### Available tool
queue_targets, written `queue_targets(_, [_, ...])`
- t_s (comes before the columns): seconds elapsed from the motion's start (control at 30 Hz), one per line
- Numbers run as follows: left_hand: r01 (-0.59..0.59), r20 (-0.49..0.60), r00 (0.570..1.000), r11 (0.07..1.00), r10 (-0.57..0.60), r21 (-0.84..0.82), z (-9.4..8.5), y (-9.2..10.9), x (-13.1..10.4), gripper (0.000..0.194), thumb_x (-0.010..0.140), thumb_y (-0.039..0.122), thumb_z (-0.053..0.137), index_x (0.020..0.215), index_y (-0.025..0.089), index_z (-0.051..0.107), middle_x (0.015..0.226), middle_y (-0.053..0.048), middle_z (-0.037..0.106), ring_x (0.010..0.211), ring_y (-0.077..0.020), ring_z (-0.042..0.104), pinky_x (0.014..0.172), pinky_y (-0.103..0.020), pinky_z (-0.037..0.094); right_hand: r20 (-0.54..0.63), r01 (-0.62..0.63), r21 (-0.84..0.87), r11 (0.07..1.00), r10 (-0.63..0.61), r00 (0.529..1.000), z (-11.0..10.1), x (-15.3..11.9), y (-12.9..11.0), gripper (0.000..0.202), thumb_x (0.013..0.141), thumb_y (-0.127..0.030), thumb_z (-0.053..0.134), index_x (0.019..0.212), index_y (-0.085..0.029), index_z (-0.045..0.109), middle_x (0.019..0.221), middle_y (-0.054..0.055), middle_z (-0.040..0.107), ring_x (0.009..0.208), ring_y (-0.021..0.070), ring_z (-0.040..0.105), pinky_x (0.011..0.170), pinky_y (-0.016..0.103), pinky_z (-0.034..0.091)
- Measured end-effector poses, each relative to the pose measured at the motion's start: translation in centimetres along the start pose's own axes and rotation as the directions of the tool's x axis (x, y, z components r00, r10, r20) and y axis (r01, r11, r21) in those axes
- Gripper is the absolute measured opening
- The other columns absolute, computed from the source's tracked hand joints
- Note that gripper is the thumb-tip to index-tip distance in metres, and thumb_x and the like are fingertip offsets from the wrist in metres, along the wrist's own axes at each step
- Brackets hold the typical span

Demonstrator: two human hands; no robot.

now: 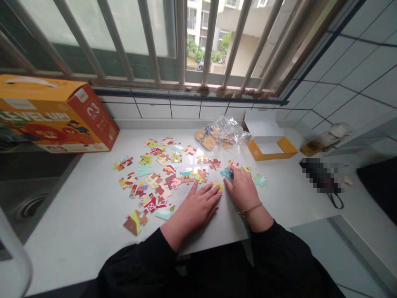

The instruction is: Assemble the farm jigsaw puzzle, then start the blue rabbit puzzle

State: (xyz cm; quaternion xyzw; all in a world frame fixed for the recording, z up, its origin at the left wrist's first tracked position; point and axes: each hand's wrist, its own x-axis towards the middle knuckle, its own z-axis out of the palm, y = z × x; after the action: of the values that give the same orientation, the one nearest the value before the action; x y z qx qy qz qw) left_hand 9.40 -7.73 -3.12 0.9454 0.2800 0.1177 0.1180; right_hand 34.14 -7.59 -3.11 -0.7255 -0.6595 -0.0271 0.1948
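My left hand [197,207] lies palm down on the white counter with its fingers stretched out. Its fingertips touch a yellow-green puzzle piece [219,186]. Thumb and index finger of my right hand [244,188] close on a teal puzzle piece [226,173], partly covered by the fingertips. Several loose puzzle pieces spread to the left, among them a red barn piece [151,205], a brown and green piece [135,222] and a pale teal piece [165,212]. A light teal piece [260,180] rests just right of my right hand.
A large orange box [89,120] stands at the left beside a sink [31,194]. Toward the back are a clear plastic bag of pieces [214,134] and an open yellow box [274,154]. A jar [325,140] and a blurred dark object [321,174] sit at the right.
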Motion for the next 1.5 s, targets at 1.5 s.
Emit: queue_targets(1.5, [0.471, -0.197, 0.878, 0.857, -0.435, 0.209, -0.5, 1.7, -9.4, 0.085, 0.117, 0.063, 0.043, 0.185, 0.017, 0.023, 0.19, -0.021, 0.02, 0.177, -0.041, 0.022, 0.14, -0.076, 0.015, -0.187, 0.081, -0.027, 0.996, -0.085, 0.979, -2.9, -10.8, 1.3, 0.039, 0.109, -0.034, 0.056, 0.138, -0.015, 0.074, 0.143, 0.024, 0.069, 0.134, 0.0404, 0.065, 0.115, 0.061, 0.054])
